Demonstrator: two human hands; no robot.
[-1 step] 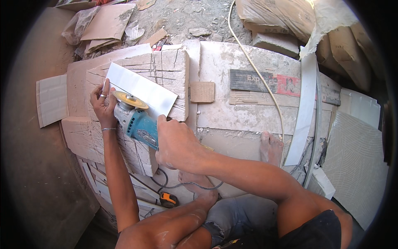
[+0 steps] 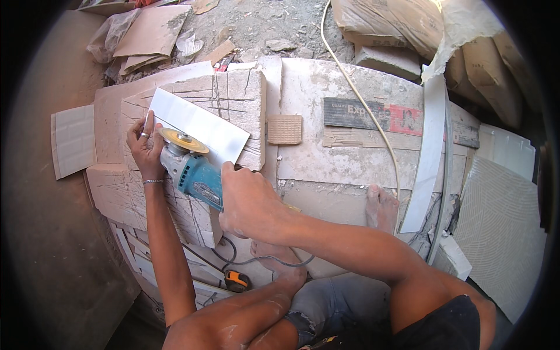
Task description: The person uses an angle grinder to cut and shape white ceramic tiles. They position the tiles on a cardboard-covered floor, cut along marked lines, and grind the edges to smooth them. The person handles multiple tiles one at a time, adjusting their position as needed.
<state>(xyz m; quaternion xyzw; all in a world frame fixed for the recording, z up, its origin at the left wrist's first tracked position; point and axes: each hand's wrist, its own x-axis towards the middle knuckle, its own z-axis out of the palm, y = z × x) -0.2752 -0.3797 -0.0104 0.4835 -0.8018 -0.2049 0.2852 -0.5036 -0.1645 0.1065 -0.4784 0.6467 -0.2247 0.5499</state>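
Note:
A white rectangular tile point(image 2: 207, 120) lies at a slant on a scored pale block point(image 2: 251, 102) at the left of the view. My left hand point(image 2: 147, 146) grips the tile's left end, its fingers close beside the yellow cutting disc. My right hand point(image 2: 248, 198) is wrapped round the body of a blue angle grinder point(image 2: 195, 178). The grinder's disc point(image 2: 183, 140) lies over the tile, near its lower left edge; whether it touches the tile I cannot tell.
An orange-black tape measure point(image 2: 237, 280) and dark cord lie near my feet. A cardboard piece point(image 2: 284, 129), printed strips point(image 2: 361, 114), a pale cable and a long white strip point(image 2: 426, 151) are on the right. Stacked sacks point(image 2: 396, 26) stand behind; ridged boards point(image 2: 496, 233) lie far right.

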